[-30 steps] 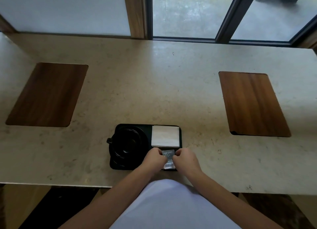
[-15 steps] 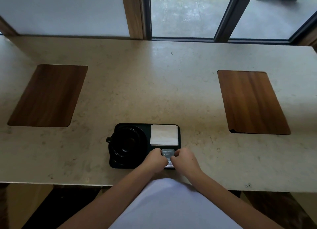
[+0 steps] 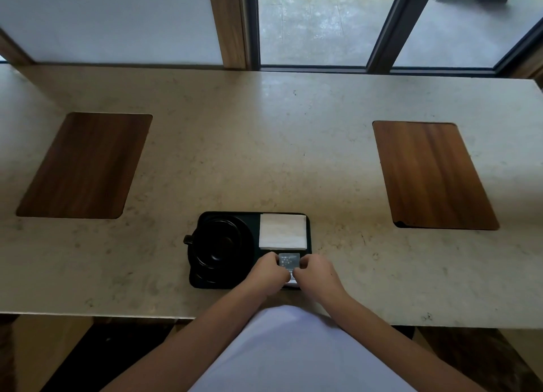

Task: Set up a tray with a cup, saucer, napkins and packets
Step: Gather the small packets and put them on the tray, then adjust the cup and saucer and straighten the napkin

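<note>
Presently, black tray (image 3: pixel 308 236) sits on the stone counter (image 3: pixel 264 156) near its front edge. Cup (image 3: pixel 216 243) on saucer (image 3: pixel 202 274) fills the tray's left part; white napkins (image 3: pixel 282 231) lie in the far right part. Left hand (image 3: pixel 266 271) and right hand (image 3: pixel 316 274) both pinch the packets (image 3: pixel 288 259) from either side, in the near right part, just in front of the napkins.
</note>
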